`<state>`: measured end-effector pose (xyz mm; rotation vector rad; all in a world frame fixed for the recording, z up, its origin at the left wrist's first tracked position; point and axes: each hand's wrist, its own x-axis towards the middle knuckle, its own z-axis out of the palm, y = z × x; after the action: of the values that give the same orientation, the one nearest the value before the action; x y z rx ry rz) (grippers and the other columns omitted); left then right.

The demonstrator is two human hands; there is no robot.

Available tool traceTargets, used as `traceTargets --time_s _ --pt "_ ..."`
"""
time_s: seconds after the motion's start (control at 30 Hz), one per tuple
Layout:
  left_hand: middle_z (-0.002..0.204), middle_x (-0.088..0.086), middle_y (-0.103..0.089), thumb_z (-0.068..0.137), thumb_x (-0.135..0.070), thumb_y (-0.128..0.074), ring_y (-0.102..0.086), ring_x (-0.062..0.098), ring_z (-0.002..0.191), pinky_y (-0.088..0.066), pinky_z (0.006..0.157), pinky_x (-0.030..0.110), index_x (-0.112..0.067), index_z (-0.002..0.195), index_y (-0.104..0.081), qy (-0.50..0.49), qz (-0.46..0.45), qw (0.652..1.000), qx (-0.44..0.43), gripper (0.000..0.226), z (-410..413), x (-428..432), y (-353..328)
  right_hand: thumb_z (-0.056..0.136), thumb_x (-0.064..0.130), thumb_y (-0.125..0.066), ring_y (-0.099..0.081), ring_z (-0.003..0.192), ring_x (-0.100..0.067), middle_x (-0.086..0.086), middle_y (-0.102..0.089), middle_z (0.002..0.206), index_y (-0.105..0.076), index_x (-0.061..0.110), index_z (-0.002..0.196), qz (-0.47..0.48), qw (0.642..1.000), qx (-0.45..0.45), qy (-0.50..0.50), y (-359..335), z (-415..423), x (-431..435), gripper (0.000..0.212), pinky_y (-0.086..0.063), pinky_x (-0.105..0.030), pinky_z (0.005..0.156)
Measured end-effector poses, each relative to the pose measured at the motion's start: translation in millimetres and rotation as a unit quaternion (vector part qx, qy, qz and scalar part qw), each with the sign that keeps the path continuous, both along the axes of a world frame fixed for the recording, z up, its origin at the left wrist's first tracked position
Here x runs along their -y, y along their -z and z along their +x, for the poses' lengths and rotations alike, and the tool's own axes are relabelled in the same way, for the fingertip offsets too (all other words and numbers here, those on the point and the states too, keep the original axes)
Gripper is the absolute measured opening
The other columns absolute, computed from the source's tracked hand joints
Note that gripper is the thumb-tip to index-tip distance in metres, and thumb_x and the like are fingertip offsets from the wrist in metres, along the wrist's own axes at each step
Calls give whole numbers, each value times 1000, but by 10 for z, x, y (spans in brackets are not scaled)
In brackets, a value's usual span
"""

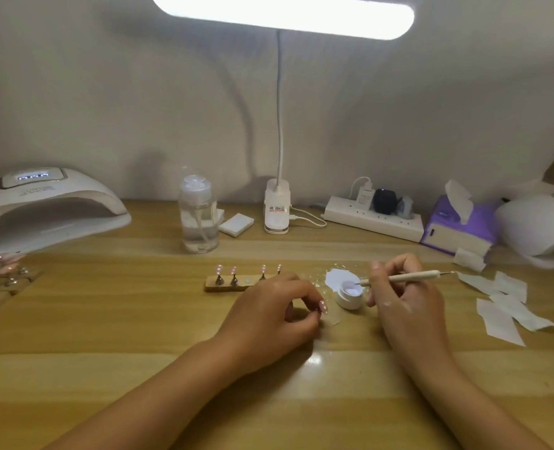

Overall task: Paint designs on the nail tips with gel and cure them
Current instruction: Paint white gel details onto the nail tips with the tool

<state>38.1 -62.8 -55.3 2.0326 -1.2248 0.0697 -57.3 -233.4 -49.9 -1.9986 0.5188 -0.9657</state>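
Centrally on wooden table (139,368), well right of curing lamp (41,209): left hand (269,316) curled, pinching; right hand (408,306) curled, gripping. Behind left hand, wooden stand (227,284) bearing mounted tips (219,269). In right grip, dotting pen (408,277), point at mouth of open gel pot (350,297). Between left fingertips, pink nail tip (323,307), just left of pot.

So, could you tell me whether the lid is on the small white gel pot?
No, the gel pot sits open, and the tip of the brush held by the right hand points into its mouth.
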Motion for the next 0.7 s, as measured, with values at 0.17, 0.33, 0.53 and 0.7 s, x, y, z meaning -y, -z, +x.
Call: traceTargets --time_s 0.17,0.33,0.53,0.7 --pt "86 -30 -53 85 -32 -63 -51 0 62 -38 63 21 -36 89 -67 -2 -7 1000 -19 7 27 5 34 97 35 -58 -59 64 -24 -9 -62 64 -51 9 81 -12 999 -28 -8 -14 20 4 31 -49 -45 64" --pt "90 -20 -57 88 -33 -65 -51 1 66 -39 64 22 -37 91 -67 0 18 1000 -19 6 33 2 22 96 38 -60 -60 66 -23 -8 -64 67 -53 9 83 -9 998 -51 -18 4 34 2 32 -48 -43 65" --pt "88 -18 -60 88 -30 -65 -50 0 63 -37 63 20 -36 92 -69 1 19 999 -33 8 30 -9 19 97 36 -58 -56 61 -14 -4 -62 62 -51 16 78 -10 1000 -7 0 8 8 -6 28 -42 -31 57" --pt "88 -21 -61 87 -27 -66 -51 2 61 -33 62 16 -37 90 -68 3 15 999 -51 11 40 -4 17 98 36 -56 -56 58 -15 -4 -65 65 -53 16 83 -6 1000 -1 -10 -29 -7 -40 26 -45 -36 57"
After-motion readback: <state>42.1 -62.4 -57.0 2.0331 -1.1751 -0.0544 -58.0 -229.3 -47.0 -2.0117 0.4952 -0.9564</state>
